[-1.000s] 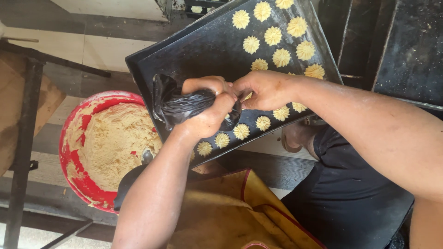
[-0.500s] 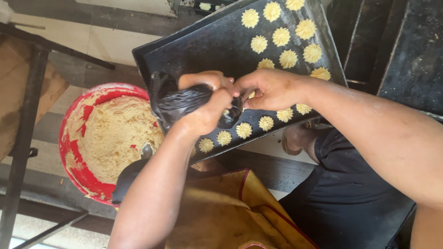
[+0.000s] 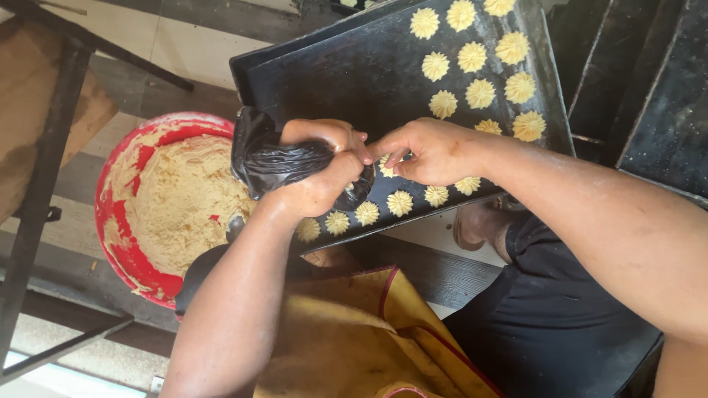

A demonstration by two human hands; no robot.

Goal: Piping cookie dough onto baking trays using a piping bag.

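— Two hands on one item? List it.
— Item: black piping bag, over the near edge of the dark baking tray. Left hand wrapped tight around its middle; right hand pinched closed at its tip.
— Long axis?
— Runs along the tray's near edge; twisted tail toward the red bowl of dough, tip toward the tray's right side, just above the surface.
— Alongside?
— Star-shaped piped cookies in rows along the near edge and far right corner; yellow cloth below.
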